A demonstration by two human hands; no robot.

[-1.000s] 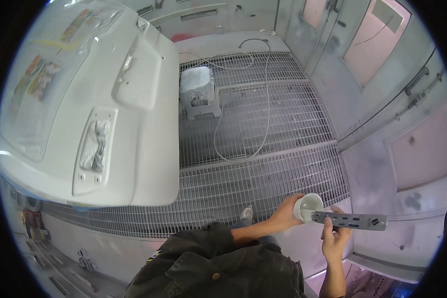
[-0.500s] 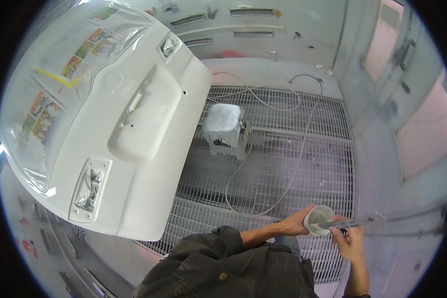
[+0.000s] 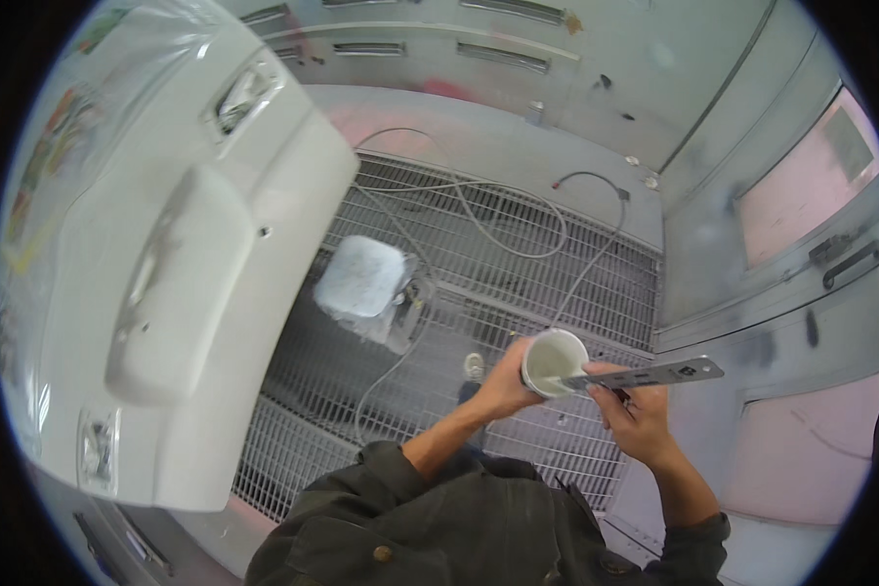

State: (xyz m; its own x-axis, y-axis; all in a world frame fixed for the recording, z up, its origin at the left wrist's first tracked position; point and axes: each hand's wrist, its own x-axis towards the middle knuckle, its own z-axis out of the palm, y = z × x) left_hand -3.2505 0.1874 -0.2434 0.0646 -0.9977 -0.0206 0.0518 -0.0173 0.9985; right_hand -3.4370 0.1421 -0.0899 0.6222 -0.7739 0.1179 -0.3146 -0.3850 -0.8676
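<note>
In my left hand (image 3: 506, 383) is a white cup (image 3: 554, 361), gripped round its side and tilted so that I look into its mouth. Pale liquid seems to lie inside it. My right hand (image 3: 635, 415) pinches a flat metal mixing stick (image 3: 654, 375) with markings along it. One end of the stick dips into the cup, and the other sticks out to the right past my fingers. Both hands are close together in front of my body, above the floor grating.
A white car tailgate (image 3: 227, 322), its window masked with plastic sheet and printed paper, stands at the left. Near it is a stool (image 3: 361, 276) with a pale covered top. A hose (image 3: 479, 221) loops over the metal floor grating (image 3: 596, 264). At the right is a door with a handle (image 3: 855, 264).
My view has turned to the right, so the tailgate and stool sit further left. Cup and stick are higher in the picture, and the stick is less blurred.
</note>
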